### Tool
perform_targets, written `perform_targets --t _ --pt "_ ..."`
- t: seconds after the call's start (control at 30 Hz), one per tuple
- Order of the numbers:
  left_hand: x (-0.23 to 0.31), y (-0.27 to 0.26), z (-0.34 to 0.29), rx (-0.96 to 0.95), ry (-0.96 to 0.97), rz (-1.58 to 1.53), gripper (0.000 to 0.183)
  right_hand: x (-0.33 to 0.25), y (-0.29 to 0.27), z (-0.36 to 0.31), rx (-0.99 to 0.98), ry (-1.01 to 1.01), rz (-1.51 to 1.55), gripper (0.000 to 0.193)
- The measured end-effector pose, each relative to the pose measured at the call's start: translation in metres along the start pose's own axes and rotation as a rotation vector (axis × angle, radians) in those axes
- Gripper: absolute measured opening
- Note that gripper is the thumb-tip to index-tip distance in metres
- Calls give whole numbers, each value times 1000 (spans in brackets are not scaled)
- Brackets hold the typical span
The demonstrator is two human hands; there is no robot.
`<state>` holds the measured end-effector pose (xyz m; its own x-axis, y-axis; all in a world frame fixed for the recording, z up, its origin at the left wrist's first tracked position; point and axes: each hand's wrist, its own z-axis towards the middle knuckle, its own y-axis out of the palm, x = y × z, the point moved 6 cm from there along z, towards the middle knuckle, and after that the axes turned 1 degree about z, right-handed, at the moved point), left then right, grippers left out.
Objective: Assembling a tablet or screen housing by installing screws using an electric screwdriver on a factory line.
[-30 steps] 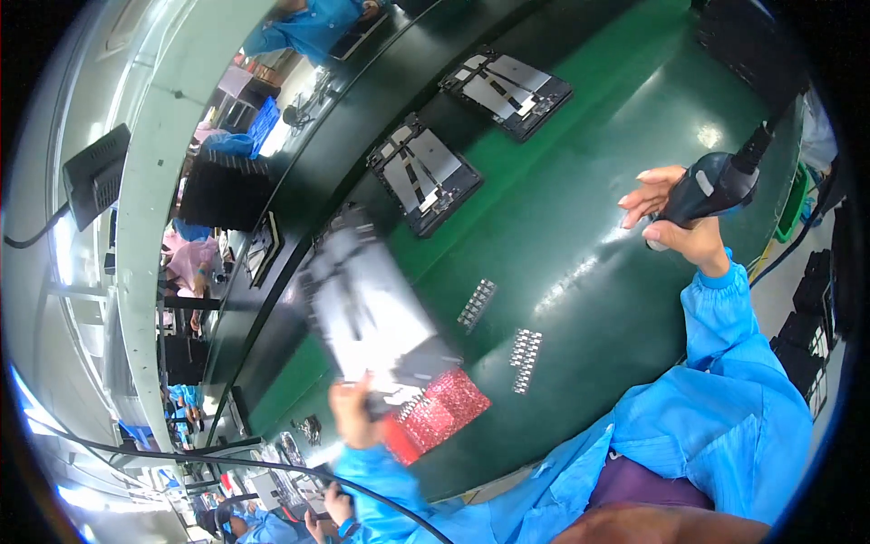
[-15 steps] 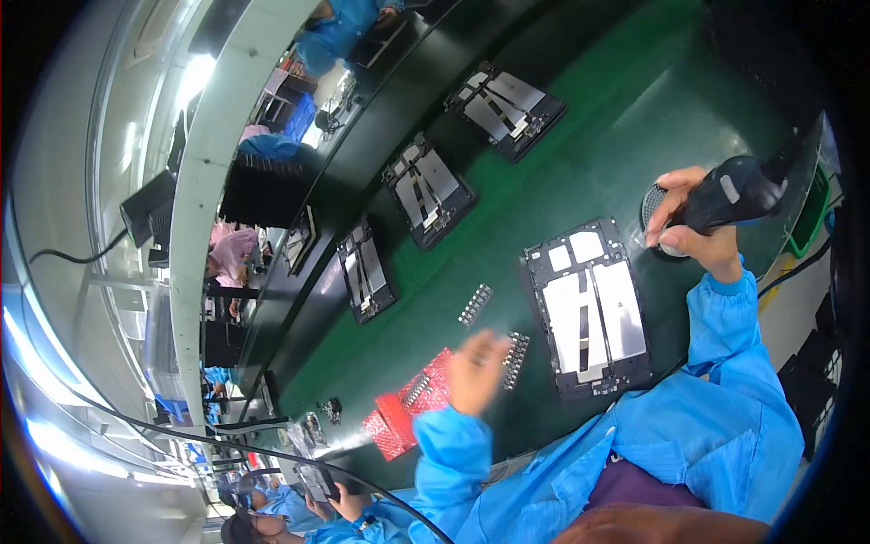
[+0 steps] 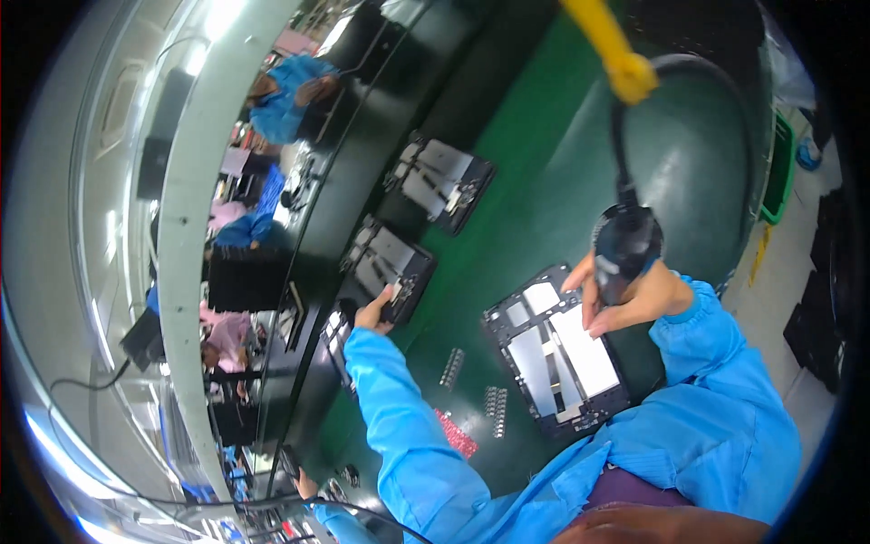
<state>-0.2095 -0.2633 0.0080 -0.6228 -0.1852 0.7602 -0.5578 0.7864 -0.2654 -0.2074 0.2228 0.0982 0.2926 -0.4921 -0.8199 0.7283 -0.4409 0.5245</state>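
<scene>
1. Two bare hands lie well apart over the green workbench (image 3: 544, 218), as viewed by a bystander.
2. Right hand (image 3: 648, 299): fingers curled around a black corded tool (image 3: 627, 240), its cable leading upward. The tool's exact kind is unclear from here.
3. Near tablet (image 3: 555, 363): opened, inner panels exposed, lying close to the workbench's near edge, below the right hand. Whether the fingertips touch its bright panel cannot be told.
4. Left hand (image 3: 372, 315): stretched toward the workbench's far edge, fingers at the near side of the middle tablet (image 3: 385, 263). Contact appears likely; whether the fingers grip cannot be told.
5. Step in hand, by judgement: one opened tablet attended with the tool, another being positioned. The next move would call for a hold on the frame, clear of the inner ribbon, with the tool kept steady.
6. Surroundings: a farther tablet (image 3: 444, 181) and a partly covered tablet (image 3: 335, 340) flank the middle one along the far side. Mid-workbench lie two metal strips (image 3: 496, 412) of small parts; nearer, red bubble wrap (image 3: 455, 433) shows past the left sleeve. Outside the right edge stands a green bin (image 3: 779, 172).
</scene>
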Motion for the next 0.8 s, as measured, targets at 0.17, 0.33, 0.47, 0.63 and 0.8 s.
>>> perform_targets --t 0.17,0.33,0.47,0.63,0.8 --pt "41 40 -42 -203 270 -234 14 -1 3 -6 -31 48 81 49" --pt "60 142 -144 -368 342 -322 14 -11 18 -13 -234 107 35 51" --pt "40 259 -185 -632 362 -391 13 -15 37 -19 -299 147 41 51" --pt "-8 395 -203 -604 328 -284 32 -19 36 -32 -386 -94 -230 64" --pt "-26 483 -254 -1005 160 -320 35 -40 27 -58 -334 -415 27 59"
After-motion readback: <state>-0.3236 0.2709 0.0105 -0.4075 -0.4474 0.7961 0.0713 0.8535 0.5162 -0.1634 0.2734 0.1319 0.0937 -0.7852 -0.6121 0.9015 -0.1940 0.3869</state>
